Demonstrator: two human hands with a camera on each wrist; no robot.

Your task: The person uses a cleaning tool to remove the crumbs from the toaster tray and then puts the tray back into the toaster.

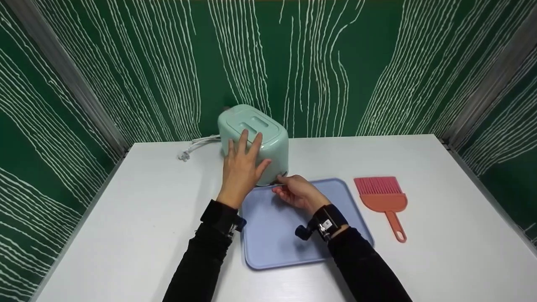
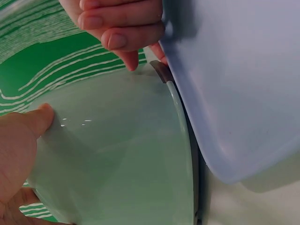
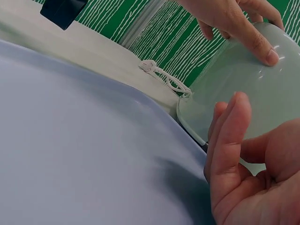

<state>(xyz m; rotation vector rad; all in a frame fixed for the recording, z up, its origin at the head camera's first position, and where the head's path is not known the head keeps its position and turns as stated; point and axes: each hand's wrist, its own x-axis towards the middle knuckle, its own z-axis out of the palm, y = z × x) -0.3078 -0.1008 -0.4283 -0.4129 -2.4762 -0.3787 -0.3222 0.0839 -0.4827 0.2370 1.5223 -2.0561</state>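
A mint-green toaster (image 1: 275, 153) with a lid over its top stands at the back of the table, behind the blue tray (image 1: 272, 235). My left hand (image 1: 241, 170) rests on its top edge and near side, fingers spread and fairly straight. At the toaster's lower right corner, my right hand (image 1: 298, 193) has thumb and fingertips at a dark tab (image 2: 161, 72) on the base and appears to pinch it. The other right-hand fingers curl above the tray's far rim. Most of the tab is hidden by the fingers and the toaster.
A white power cord with a plug (image 1: 184, 156) lies left of the toaster. Right of the tray lies an orange-red brush and dustpan set (image 1: 384, 201). Green walls with white lines (image 1: 168, 75) border the white table (image 1: 168, 235) at the back and sides.
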